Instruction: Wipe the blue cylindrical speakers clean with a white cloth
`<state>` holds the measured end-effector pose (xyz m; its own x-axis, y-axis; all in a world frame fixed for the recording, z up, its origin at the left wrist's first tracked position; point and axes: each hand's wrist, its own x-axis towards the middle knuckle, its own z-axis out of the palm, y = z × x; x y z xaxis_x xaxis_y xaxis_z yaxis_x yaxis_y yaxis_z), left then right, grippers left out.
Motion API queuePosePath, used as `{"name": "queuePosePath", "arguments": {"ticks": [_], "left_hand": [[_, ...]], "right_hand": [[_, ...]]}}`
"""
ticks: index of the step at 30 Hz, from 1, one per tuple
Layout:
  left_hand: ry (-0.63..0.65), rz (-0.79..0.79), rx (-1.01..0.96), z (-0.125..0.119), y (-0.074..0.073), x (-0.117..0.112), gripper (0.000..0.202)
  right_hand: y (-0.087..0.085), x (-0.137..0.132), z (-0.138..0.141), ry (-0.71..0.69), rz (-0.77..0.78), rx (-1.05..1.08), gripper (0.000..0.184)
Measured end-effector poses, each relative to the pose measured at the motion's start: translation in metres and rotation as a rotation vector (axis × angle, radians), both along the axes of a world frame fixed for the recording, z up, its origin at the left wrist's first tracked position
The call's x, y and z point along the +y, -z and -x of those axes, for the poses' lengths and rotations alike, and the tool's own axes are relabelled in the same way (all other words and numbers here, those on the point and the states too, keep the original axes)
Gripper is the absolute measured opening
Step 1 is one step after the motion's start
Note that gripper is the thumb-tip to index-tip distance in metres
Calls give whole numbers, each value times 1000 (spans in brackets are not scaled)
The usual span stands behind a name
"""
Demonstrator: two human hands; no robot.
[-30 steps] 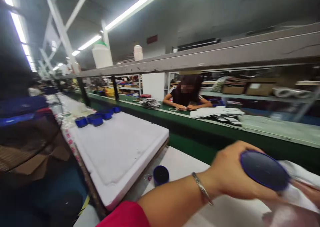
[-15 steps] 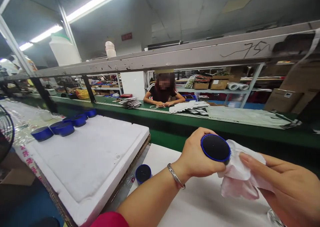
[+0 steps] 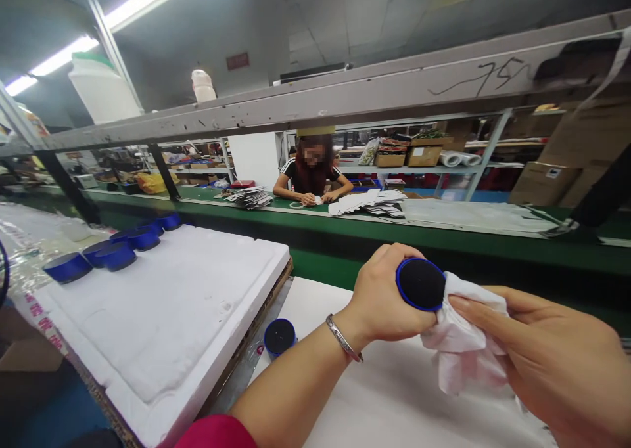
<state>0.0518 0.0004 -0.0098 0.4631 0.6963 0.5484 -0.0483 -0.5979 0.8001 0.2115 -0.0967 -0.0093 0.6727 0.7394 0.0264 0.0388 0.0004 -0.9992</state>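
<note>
A round blue speaker-like cylinder (image 3: pixel 421 284) with a black mesh face is gripped in my left hand (image 3: pixel 387 297), its face turned up toward me. My right hand (image 3: pixel 537 343) pinches a crumpled white cloth (image 3: pixel 466 336) and presses it against the cylinder's right side. Part of the cylinder is hidden by my fingers and the cloth. Another blue cylinder with a black top (image 3: pixel 280 337) stands by my left forearm, at the edge of the white work surface (image 3: pixel 315 297).
On the left lies a white foam board (image 3: pixel 167 310) with several blue cylinders (image 3: pixel 116 254) at its far corner. Beyond a green bench (image 3: pixel 236 228), a person (image 3: pixel 313 172) works between stacks of white card pieces (image 3: pixel 369 203). A grey shelf beam (image 3: pixel 296 110) crosses above.
The view has shifted slightly. My right hand has brought the cloth closer around the cylinder's right side. My left hand keeps its hold on the cylinder.
</note>
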Motion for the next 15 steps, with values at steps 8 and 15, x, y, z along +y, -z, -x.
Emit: {"name": "queuePosePath", "arguments": {"ticks": [8, 15], "left_hand": [[5, -23, 24, -4, 3, -5, 53], [-29, 18, 10, -3, 4, -6, 50]], "right_hand": [[-11, -2, 1, 27, -32, 87, 61], [-10, -10, 11, 39, -18, -55, 57]]}}
